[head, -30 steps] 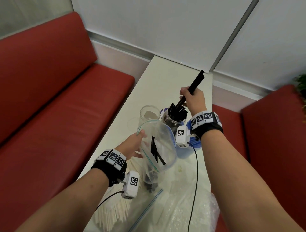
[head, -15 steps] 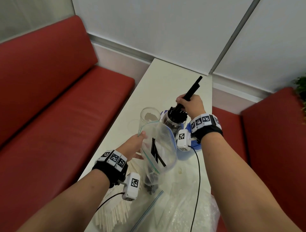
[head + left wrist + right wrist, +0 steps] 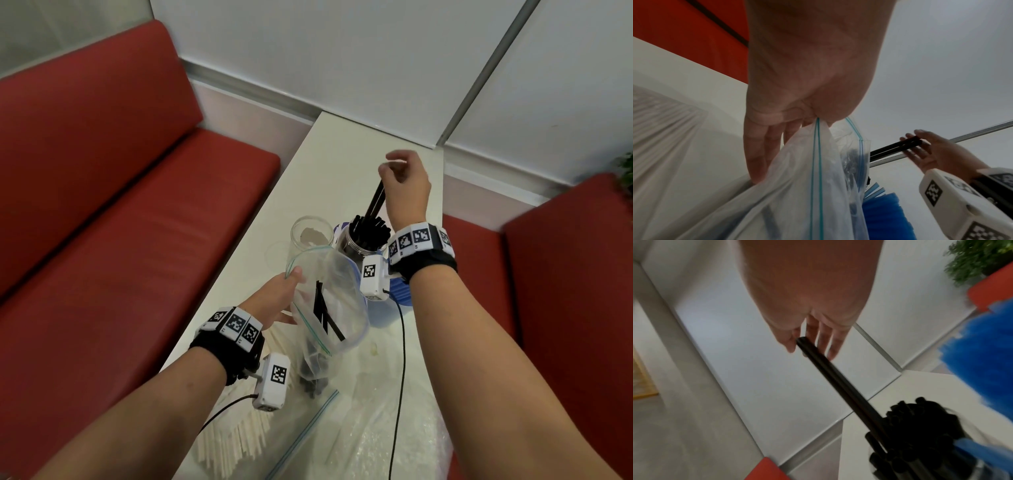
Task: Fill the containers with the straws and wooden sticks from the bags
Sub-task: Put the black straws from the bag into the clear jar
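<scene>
My left hand point(image 3: 281, 294) point(image 3: 797, 113) pinches the rim of a clear zip bag point(image 3: 329, 298) point(image 3: 797, 194) and holds it upright and open. A few black straws point(image 3: 323, 313) lie inside it. My right hand point(image 3: 406, 181) point(image 3: 813, 331) is above a glass jar point(image 3: 363, 240) point(image 3: 920, 434) packed with black straws. Its fingers are nearly straight and touch the top ends of two black straws point(image 3: 375, 202) point(image 3: 838, 386) point(image 3: 894, 147), which stand slanted in that jar. An empty glass jar point(image 3: 311, 233) stands just left of it.
Pale wooden sticks point(image 3: 233, 442) lie fanned out under my left forearm. Blue straws point(image 3: 399, 291) point(image 3: 982, 345) sit behind my right wrist. Crumpled clear bags point(image 3: 376, 428) cover the near table point(image 3: 342, 154). Red benches point(image 3: 120, 222) flank both sides.
My right hand slid from the middle of the black straws up to their top ends and loosened its grip, while the straws sank deeper into the jar. The left hand stayed put.
</scene>
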`<state>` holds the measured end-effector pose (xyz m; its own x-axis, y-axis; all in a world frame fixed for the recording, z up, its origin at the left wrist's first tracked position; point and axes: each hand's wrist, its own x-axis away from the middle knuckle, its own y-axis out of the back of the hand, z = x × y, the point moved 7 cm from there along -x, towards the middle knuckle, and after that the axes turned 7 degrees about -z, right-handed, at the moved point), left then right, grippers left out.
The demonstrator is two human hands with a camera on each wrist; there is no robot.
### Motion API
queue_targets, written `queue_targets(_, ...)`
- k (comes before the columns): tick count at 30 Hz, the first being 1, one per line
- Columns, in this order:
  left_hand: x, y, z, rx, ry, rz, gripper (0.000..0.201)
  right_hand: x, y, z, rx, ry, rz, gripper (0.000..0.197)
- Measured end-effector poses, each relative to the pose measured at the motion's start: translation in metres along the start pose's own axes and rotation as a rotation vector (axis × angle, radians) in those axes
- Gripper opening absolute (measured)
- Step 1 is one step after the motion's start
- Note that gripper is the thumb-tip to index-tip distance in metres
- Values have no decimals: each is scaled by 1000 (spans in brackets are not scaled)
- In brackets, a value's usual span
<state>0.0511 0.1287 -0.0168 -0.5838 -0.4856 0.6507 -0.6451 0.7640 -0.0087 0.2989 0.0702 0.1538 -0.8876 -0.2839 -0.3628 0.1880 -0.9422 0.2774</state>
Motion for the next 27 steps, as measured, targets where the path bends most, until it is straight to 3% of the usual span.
queue_targets(3,1,-3,1,-1,4,9,47,9,-15,-6,205,25,56,24)
queue_targets(6,0,-2,0,-7,1,5,48,29,-43,-46,638,-28,389,34)
queue_targets(8,-1,0,-1,-9,-3,0,47,43,-59,-56,888,35,585,36)
queue_targets(11,-2,4,-1,-8,-7,-7,46,43,-75,-48,1031,184,531,51)
queue_targets(14,-2,5,-1,-12,-6,-15,46,51,-82,-56,1133,33,546,70)
queue_targets(18,-3,6,-3,-18,-5,-15,46,60,-73,-83,1252,-199,615,66)
queue_targets(23,-4,5,-5,-29,2,-15,46,60,-77,-91,1267,-139,780,52)
queue_targets(27,-1,-1,-7,-40,-3,5,43,71,-80,-90,1204,-183,746,67)
